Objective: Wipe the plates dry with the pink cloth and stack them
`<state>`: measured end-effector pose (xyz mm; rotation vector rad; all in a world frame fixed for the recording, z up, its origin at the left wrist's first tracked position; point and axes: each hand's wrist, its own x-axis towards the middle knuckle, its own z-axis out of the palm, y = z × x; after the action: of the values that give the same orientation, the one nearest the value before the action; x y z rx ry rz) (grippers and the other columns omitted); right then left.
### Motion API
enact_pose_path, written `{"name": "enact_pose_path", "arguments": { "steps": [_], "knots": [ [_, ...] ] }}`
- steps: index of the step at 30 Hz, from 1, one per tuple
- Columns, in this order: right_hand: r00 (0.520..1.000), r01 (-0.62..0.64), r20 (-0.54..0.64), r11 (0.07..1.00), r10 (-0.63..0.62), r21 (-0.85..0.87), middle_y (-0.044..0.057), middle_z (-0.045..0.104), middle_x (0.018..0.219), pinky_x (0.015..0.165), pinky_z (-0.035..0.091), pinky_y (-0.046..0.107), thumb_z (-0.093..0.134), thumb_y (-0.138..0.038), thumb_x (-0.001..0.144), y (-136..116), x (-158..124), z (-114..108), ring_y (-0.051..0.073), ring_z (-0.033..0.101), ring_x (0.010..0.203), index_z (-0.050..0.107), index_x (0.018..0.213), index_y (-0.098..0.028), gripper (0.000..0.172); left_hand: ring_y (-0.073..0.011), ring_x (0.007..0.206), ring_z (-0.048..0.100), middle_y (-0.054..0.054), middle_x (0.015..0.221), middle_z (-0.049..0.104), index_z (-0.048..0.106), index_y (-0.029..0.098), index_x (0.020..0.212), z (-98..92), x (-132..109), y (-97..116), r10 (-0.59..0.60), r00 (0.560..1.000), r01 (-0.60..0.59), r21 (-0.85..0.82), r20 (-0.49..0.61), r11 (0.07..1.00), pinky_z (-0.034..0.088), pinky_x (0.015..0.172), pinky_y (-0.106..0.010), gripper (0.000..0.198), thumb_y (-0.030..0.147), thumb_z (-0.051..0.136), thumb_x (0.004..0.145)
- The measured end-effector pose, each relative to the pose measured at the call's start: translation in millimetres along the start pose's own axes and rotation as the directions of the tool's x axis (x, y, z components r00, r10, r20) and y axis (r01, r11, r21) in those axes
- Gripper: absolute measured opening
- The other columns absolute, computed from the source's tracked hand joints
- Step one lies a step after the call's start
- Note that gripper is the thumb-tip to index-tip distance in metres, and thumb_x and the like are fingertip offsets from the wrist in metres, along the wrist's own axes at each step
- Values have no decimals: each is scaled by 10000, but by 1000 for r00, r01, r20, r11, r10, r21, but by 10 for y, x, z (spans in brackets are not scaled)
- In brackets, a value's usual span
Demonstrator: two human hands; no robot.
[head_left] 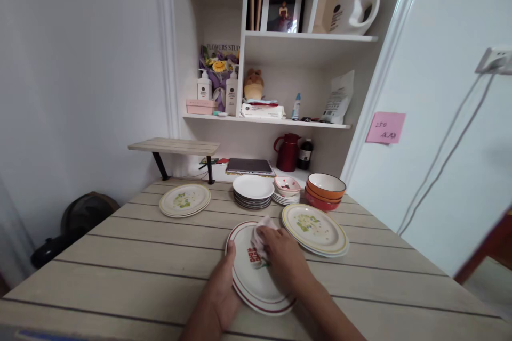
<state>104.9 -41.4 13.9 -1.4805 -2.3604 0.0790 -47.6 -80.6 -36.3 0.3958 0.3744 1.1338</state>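
A white plate with a dark red rim [262, 298] and a red printed mark rests near the table's front, with another plate's edge showing beneath it. At its left edge is my left hand [224, 293], thumb over the rim and the other fingers hidden under or behind the plate. My right hand [284, 256] lies over the plate's right part, its fingers closed on a pale crumpled cloth [261, 237] that touches the plate's surface. Just right of it, yellow-rimmed plates with a green flower print [316, 228] are stacked.
Similar plates [185, 200] lie at the left of the slatted table [160, 272]. Behind are stacked white plates [253, 187], small patterned bowls [287, 185] and orange and red bowls [326, 187]. A small raised shelf [176, 145] stands at the back left.
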Motion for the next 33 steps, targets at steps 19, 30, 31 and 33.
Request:
{"name": "enact_pose_path", "arguments": {
  "steps": [19,30,31,33],
  "knots": [
    [996,72,43,996,-73,45,34,605,1327,961,377,357,507,-148,839,-130,297,-37,244,515,1174,643,1205,-292,417,-271,1209,571,-169,1234,655,457,123,1401,-7,28,10,13,1000,-13,-10,1,1000,321,1103,-442,595,476,467,922],
    [991,134,22,991,-134,-7,40,626,1267,886,434,345,512,-160,861,-29,-806,240,242,570,1043,577,1279,-359,468,-316,1195,574,-192,1212,660,548,87,1323,77,-51,15,-23,999,24,-44,43,999,358,1071,-463,657,575,432,898],
    [989,150,10,988,-150,22,30,603,1310,909,427,347,500,-160,872,-137,-748,270,241,555,1084,546,1312,-363,487,-313,1194,575,-187,1212,661,559,95,1314,80,-56,18,-12,999,13,-41,37,999,357,1074,-456,659,586,421,897],
    [989,150,-15,986,-149,72,8,532,1408,973,392,372,476,-170,891,-344,-529,279,251,487,1201,495,1360,-356,505,-299,1203,569,-177,1224,657,566,114,1310,57,-53,19,20,999,-19,-41,38,999,343,1087,-438,648,590,408,899]
  ]
}}
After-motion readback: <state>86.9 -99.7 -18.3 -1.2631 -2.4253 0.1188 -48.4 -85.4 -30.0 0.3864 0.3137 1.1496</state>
